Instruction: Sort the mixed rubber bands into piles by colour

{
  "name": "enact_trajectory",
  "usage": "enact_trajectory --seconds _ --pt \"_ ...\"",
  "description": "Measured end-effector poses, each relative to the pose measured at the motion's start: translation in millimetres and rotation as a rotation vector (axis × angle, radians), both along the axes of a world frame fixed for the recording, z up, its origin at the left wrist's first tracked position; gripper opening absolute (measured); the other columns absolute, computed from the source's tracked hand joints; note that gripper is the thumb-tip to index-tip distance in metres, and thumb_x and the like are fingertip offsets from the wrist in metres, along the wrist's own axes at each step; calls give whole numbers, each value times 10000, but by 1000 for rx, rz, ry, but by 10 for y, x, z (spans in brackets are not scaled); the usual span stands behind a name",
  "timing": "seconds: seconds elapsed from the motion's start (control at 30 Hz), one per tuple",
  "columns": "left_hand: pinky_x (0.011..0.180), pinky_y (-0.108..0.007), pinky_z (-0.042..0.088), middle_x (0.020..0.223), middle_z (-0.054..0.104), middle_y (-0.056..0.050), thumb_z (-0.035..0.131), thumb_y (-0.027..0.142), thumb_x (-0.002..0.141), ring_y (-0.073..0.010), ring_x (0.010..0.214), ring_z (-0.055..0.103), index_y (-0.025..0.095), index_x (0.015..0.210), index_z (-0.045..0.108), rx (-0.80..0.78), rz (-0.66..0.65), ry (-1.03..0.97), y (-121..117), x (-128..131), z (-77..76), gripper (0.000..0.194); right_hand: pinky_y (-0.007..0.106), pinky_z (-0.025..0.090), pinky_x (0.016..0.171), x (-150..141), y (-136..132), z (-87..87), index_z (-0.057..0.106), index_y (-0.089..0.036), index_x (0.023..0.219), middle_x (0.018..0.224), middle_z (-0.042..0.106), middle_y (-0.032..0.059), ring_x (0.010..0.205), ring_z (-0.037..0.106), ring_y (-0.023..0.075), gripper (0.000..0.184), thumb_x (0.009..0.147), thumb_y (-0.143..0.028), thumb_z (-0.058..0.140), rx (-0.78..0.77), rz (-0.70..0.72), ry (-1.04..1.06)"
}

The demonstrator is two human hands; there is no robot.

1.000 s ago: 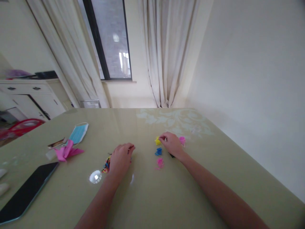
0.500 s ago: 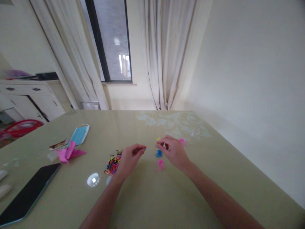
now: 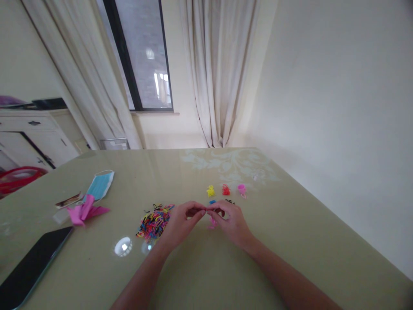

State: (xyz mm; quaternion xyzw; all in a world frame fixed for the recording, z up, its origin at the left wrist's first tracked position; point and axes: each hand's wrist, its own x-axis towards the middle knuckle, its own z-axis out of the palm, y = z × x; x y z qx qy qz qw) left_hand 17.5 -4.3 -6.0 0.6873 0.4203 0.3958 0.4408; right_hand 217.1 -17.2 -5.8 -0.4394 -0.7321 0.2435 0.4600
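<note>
My left hand point(image 3: 183, 223) and my right hand point(image 3: 232, 221) meet at the fingertips over the table, each in a pinch. Whatever lies between the fingertips is mostly hidden; a moment ago small red and blue bits showed in the left pinch, like rubber bands. Beside my left hand is a mixed heap of small coloured rubber bands point(image 3: 154, 224). Around my right hand are little single-colour piles: yellow bands point(image 3: 211, 191), red bands point(image 3: 226, 189), blue bands point(image 3: 212, 201), black bands point(image 3: 230, 201) and pink bands point(image 3: 213, 223), the last three partly covered.
Farther right sits a small pink item point(image 3: 241, 190). On the left lie a blue face mask point(image 3: 100, 185), a folded pink paper shape point(image 3: 85, 211) and a dark tablet-like device point(image 3: 35, 262). A wall borders the table point(image 3: 206, 275) on the right.
My hands have come together from a gap between them. My right hand has moved off the yellow pile, uncovering it and the red one. The view has shifted slightly right.
</note>
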Motion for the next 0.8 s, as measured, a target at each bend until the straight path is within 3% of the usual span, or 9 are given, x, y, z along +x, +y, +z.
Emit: enact_trajectory --seconds 0.17,0.3,0.4,0.6,0.8 --pt "807 -311 562 933 810 -76 715 404 881 -218 863 743 182 963 782 -25 5 -9 7 4 -7 245 298 509 701 95 54 45 768 -222 928 881 779 49 757 675 181 150 963 -296 643 20 -77 21" --pt "792 -298 548 912 800 -68 719 423 872 -204 851 721 180 942 781 -36 4 -60 10 9 1 260 300 498 692 109 57 63 759 -219 986 887 779 48 745 681 178 186 918 -388 724 -3 -39 24" --pt "761 -288 534 872 787 -60 713 430 871 -195 818 702 177 929 782 -27 15 -56 4 7 26 269 294 481 675 76 39 57 765 -218 962 842 772 41 729 675 176 233 920 -444 722 -9 14 13" --pt "767 -294 533 882 788 -63 719 427 864 -199 822 704 178 920 775 -40 1 -60 -3 15 37 261 285 463 675 44 1 71 758 -208 879 752 736 20 692 626 160 170 946 -350 693 5 4 -21" --pt "784 -315 539 915 797 -67 693 412 872 -221 852 725 190 957 749 -21 35 24 19 -54 47 244 282 469 611 145 42 127 773 -211 904 791 726 38 655 598 156 206 940 -392 683 -7 -90 199"
